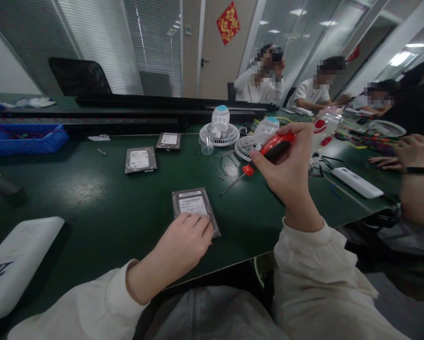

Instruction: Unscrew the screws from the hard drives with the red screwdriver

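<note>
A silver hard drive (191, 200) with a white label lies on the green table near its front edge. My left hand (187, 238) rests on the drive's lower part, its fingers together and bent over the label; whether it grips anything beneath is hidden. Raised to the right of the drive, my right hand (290, 160) is closed around the handle of a red and black screwdriver (274, 147). The screwdriver's shaft points down and left, its tip apart from the drive. Two more hard drives, one silver (140, 159) and one darker (168, 141), lie farther back.
A blue tray (24, 145) stands at the back left, a white case (19, 264) at the front left. White fan parts (219, 134) and small screws lie beyond the screwdriver. A white power bank (357, 182) and another person's arm (415, 189) are at right.
</note>
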The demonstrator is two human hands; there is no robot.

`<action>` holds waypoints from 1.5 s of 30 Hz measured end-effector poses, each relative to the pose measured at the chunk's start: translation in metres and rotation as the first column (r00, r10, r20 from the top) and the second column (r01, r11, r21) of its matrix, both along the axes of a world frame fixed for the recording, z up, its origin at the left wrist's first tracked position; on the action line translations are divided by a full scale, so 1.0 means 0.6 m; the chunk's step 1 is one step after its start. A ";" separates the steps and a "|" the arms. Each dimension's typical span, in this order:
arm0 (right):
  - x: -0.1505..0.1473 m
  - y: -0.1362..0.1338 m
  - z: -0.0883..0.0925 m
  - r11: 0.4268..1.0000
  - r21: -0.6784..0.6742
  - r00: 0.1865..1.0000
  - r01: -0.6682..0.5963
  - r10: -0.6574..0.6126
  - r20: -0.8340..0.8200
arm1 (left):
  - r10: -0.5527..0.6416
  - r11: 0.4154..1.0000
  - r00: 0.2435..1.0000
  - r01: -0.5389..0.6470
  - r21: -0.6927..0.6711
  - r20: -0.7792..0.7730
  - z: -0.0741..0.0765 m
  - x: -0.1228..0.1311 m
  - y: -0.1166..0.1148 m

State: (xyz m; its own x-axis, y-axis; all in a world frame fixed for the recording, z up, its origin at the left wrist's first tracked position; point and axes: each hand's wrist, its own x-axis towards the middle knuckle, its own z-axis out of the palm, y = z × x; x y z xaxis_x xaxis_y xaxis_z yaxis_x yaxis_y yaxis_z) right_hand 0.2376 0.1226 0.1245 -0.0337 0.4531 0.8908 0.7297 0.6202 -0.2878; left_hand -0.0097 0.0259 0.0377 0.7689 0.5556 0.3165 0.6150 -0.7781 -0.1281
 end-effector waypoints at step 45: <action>-0.060 0.010 0.017 0.973 -0.181 0.955 -0.144 0.185 0.234 | 0.030 0.996 0.989 -0.018 -0.086 0.142 0.005 -0.011 0.020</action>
